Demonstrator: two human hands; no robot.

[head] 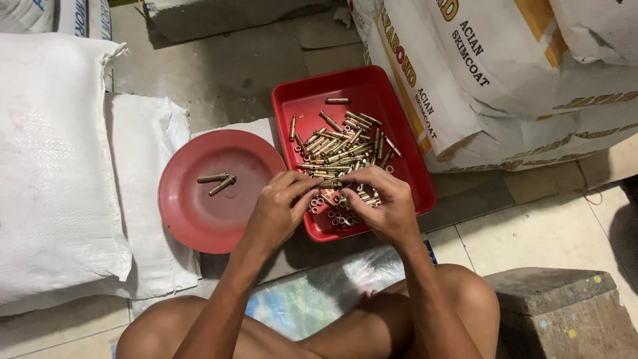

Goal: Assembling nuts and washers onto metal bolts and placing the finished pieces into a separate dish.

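1. Brass-coloured metal sleeve (332, 181): a short tube, held level between both hands above the near half of the red tray (417, 174). By its look it is stiff, light singly, smooth and apt to slip or roll. Best taken by the 2 ends or pinched across the middle with fingertips.
2. Left hand (280, 211): fingers pinched onto the left end of the sleeve; thumb and forefinger do the gripping, the rest curled under.
3. Right hand (383, 203): fingers closed on the right end of the same sleeve, knuckles up, covering part of the pile below.
4. Pile of sleeves (342, 146): many like pieces heaped loose in the tray, lying every way. Near the hands sit short rings or collars (334, 214), open ends up. A heap this size is judged heavy together and noisy if tipped.
5. Round red plate (193, 219): on the floor, touching the tray's left side; carries 2 finished-looking pieces (216, 181), lying close together.
6. White woven sacks (56, 159): flat, left of the plate, partly under it.
7. Printed bags (492, 73): stacked right of the tray.
8. Stone block (558, 299): near the person's right knee.
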